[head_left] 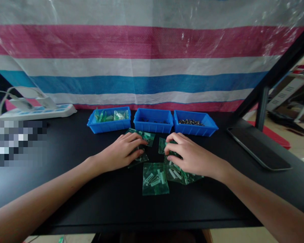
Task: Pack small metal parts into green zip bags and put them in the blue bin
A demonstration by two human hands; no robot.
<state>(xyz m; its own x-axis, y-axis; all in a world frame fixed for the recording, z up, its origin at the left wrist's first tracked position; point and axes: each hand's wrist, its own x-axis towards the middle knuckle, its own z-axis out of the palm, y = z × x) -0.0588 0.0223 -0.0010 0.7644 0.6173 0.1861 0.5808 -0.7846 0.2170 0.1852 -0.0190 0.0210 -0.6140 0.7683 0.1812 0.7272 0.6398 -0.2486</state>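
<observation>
Head view: green bags (155, 179) on black table (111, 199), striped sheet (147, 67) behind.

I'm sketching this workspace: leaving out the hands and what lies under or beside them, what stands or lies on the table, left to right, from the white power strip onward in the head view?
White power strip → left blue bin → middle blue bin → right blue bin → phone.

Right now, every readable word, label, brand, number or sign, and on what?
No legible text in view.
Green packets: none readable.
Blue bins: none readable.
Phone: none readable.
Power strip: too small and blurred to tell.
Pixelated patch at left: unreadable.
</observation>
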